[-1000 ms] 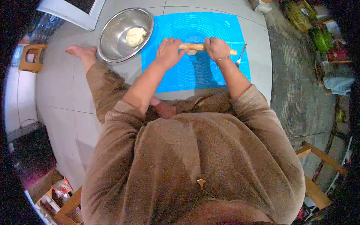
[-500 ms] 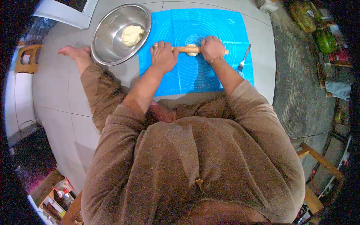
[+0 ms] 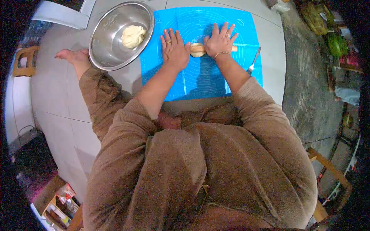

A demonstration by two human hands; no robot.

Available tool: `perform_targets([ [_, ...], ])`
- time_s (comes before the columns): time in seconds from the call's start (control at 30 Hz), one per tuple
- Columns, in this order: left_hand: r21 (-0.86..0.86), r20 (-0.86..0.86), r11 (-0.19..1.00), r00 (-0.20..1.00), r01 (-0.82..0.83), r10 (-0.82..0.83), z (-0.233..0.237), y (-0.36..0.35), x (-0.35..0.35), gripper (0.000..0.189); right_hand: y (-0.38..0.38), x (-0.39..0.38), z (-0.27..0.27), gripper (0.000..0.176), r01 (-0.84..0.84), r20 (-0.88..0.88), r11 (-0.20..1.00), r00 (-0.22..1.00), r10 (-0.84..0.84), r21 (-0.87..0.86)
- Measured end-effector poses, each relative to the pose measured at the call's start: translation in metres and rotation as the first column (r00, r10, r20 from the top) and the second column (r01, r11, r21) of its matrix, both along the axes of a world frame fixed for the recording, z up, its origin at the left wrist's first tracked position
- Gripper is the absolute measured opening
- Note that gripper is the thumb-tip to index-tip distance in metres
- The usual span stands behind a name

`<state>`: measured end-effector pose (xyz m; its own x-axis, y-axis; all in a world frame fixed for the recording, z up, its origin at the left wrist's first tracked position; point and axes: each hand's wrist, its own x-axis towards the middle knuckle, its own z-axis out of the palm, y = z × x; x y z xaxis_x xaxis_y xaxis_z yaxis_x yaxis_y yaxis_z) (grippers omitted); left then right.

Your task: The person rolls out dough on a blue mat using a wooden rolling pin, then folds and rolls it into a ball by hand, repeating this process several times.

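Note:
A wooden rolling pin (image 3: 198, 49) lies across a small pale piece of dough (image 3: 197, 54) on a blue silicone mat (image 3: 181, 86) printed with circles. My left hand (image 3: 176, 53) rests flat over the pin's left end, fingers stretched forward and apart. Over the right part of the pin lies my right hand (image 3: 219, 43), its fingers likewise straight and spread, with a short piece of the pin showing beyond it. Both palms hide much of the pin. Beside my right forearm, a metal fork (image 3: 253, 64) sits at the mat's right edge.
Left of the mat a steel bowl (image 3: 103, 42) holds a larger lump of dough (image 3: 133, 36). My bare foot (image 3: 75, 56) is stretched out on the tiled floor by the bowl. A brown plastic stool (image 3: 26, 61) stands at far left. Assorted goods line the right side.
My fingers have gone from curled over the rolling pin to stretched out flat. The pin has rolled slightly, and the dough under it looks a little wider.

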<state>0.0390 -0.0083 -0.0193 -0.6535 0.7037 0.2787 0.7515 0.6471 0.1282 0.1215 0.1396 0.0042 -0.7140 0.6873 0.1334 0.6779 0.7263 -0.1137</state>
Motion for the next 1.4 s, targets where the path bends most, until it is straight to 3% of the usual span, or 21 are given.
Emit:
perform_targets([
  [0.17,-0.054,-0.016,0.998,0.999,-0.031,0.030,-0.004,0.010,-0.013,0.060,0.011,-0.014,-0.007,0.076,0.026,0.011,1.000,1.000,-0.026,0.007],
  [0.63,-0.189,0.145,0.981,0.987,-0.047,0.075,0.001,0.029,-0.041,0.062,0.029,-0.043,-0.016,0.080,0.114,0.028,0.993,0.993,-0.114,0.006],
  [0.93,-0.131,0.000,0.990,0.999,0.048,-0.049,0.008,0.006,-0.018,0.061,-0.004,0.000,-0.017,0.083,0.001,-0.102,1.000,0.995,0.001,0.025],
  [1.27,-0.100,0.107,0.987,0.988,0.125,-0.114,0.015,-0.013,-0.002,0.060,-0.032,0.029,-0.010,0.078,-0.006,-0.075,1.000,0.997,0.008,0.030],
  [1.4,-0.053,0.146,0.990,0.981,0.133,-0.124,0.011,-0.018,0.001,0.060,-0.040,0.035,-0.002,0.080,-0.009,-0.073,0.999,0.997,0.005,-0.054],
])
